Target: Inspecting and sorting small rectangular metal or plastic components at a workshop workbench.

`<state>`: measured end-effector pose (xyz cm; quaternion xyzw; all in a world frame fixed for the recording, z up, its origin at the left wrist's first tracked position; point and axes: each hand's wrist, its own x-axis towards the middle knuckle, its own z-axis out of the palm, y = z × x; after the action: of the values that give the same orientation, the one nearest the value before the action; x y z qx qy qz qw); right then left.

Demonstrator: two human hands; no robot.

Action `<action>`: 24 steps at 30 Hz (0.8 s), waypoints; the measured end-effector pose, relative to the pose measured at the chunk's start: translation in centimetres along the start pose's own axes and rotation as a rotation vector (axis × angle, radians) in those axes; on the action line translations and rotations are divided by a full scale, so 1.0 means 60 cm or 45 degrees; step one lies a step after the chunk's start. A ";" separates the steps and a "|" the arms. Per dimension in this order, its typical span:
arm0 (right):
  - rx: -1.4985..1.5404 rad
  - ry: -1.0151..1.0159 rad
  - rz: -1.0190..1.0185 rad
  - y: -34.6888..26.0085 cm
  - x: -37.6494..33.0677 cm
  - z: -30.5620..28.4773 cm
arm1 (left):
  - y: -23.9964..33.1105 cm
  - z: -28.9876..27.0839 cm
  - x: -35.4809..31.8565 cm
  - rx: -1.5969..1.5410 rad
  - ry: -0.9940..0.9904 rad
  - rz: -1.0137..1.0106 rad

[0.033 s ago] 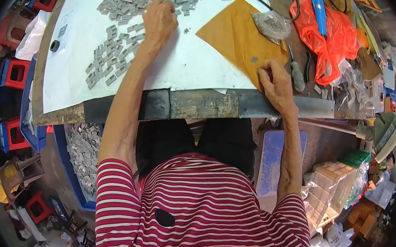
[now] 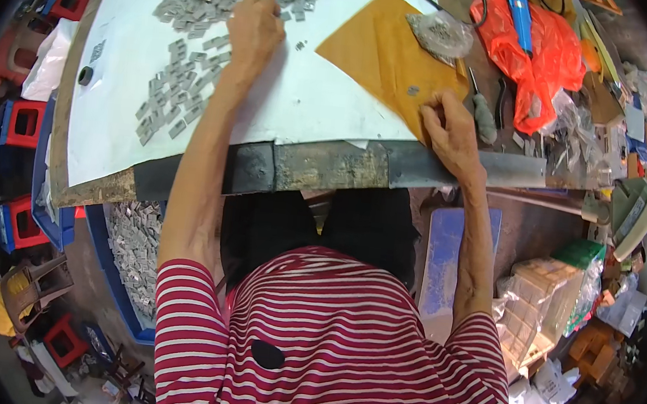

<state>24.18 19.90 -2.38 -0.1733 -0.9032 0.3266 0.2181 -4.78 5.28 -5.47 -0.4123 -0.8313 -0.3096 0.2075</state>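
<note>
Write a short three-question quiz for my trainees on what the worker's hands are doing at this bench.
1. True or false: the left hand rests among the small grey pieces on the white sheet.
2. What does the right hand press on? A) orange plastic bag B) yellow-brown paper C) blue tool
3. Fill in: below the bench, a blue tub holds more grey ____.

Key
1. True.
2. B, the yellow-brown paper, near the bench edge.
3. Pieces.
</note>
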 end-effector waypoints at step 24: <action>1.359 0.024 0.709 -0.009 0.004 -0.021 | 0.147 -0.147 -0.085 -1.531 -0.392 -0.649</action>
<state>24.56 20.27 -1.08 -0.2727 -0.5332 0.7782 0.1892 6.12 0.51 0.89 -0.2863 -0.6056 -0.6959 -0.2589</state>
